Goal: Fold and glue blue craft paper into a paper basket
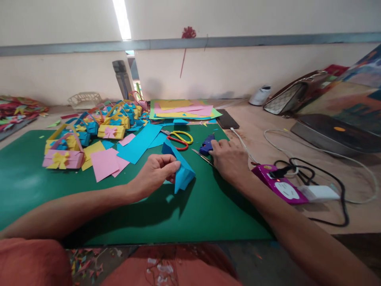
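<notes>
My left hand (154, 172) pinches a folded piece of blue paper (183, 174) between thumb and fingers, held up over the green mat (119, 222). To its right, my right hand (230, 161) has its fingers curled at a dark blue glue gun (206, 144) lying on the mat; the palm side of the grip is hidden. A thin, pointed metal tool (203, 157) lies just below the glue gun, its near end under my right hand. Scissors (181, 140) with red and yellow handles rest beyond the folded paper.
Small paper baskets (64, 157) with bows crowd the left. Pink sheets (104, 163), blue strips (139, 145) and stacked coloured paper (184, 109) lie around. At right are a phone (228, 119), a purple power strip (279, 184) with looping cables, and a bag (293, 95).
</notes>
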`<state>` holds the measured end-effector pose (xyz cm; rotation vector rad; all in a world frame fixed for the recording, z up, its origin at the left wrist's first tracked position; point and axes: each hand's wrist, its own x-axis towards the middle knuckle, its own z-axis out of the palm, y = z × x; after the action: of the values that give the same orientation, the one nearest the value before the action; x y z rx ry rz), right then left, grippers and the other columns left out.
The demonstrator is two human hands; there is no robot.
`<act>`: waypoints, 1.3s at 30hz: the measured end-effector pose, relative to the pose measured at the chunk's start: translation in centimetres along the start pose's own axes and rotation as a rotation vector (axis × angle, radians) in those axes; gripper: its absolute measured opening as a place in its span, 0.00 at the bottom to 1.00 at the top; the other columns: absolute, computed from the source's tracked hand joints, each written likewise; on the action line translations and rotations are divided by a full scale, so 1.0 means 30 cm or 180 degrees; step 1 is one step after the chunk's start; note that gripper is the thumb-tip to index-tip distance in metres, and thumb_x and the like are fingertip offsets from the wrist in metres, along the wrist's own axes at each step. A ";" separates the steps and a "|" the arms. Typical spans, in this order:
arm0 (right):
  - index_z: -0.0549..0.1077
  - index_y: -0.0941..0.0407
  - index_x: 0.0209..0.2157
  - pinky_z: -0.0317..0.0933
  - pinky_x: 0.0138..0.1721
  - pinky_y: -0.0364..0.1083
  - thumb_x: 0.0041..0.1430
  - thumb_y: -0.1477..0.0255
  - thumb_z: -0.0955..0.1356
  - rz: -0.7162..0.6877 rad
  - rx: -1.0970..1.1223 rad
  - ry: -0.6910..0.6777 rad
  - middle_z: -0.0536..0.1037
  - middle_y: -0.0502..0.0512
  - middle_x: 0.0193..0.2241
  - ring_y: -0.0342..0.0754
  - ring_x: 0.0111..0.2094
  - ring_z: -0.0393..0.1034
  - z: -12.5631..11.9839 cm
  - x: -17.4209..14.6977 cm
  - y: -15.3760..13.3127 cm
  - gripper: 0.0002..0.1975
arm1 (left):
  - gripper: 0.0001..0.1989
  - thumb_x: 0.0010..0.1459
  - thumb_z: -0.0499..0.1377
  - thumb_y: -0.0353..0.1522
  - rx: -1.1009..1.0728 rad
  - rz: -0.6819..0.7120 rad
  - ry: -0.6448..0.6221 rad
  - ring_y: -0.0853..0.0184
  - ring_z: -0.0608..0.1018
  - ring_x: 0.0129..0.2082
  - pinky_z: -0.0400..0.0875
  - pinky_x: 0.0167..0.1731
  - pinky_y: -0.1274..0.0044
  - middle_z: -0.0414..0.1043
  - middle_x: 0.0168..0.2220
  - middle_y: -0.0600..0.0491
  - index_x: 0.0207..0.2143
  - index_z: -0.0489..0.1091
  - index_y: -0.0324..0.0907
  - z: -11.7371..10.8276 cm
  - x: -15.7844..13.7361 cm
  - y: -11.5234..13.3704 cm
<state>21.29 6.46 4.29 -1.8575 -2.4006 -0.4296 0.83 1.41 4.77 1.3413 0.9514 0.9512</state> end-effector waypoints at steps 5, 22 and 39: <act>0.69 0.58 0.45 0.62 0.45 0.47 0.61 0.68 0.61 -0.1208 0.2169 0.0988 0.75 0.58 0.41 0.49 0.44 0.69 -0.039 -0.080 -0.062 0.13 | 0.14 0.55 0.55 0.36 -0.0037 -0.0166 -0.0030 0.76 0.70 0.18 0.64 0.22 0.84 0.66 0.17 0.58 0.20 0.64 0.38 -0.003 0.008 -0.013; 0.70 0.55 0.41 0.65 0.45 0.52 0.55 0.70 0.67 -0.1470 0.2928 0.0794 0.77 0.58 0.39 0.49 0.43 0.70 0.009 -0.115 -0.082 0.11 | 0.09 0.49 0.59 0.32 -0.0144 -0.0415 0.0018 0.75 0.71 0.21 0.67 0.25 0.82 0.66 0.20 0.58 0.22 0.65 0.36 0.000 0.015 -0.026; 0.71 0.55 0.40 0.66 0.42 0.50 0.55 0.69 0.68 -0.1583 0.2891 0.0936 0.77 0.57 0.37 0.49 0.41 0.71 0.024 -0.107 -0.087 0.11 | 0.09 0.47 0.61 0.34 -0.0116 -0.0433 -0.0088 0.76 0.70 0.17 0.66 0.20 0.83 0.68 0.19 0.57 0.23 0.66 0.36 0.004 0.015 -0.017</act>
<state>19.72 3.06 2.42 -0.7655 -2.2324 0.3192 1.10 1.77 4.25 1.2400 0.9868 0.8403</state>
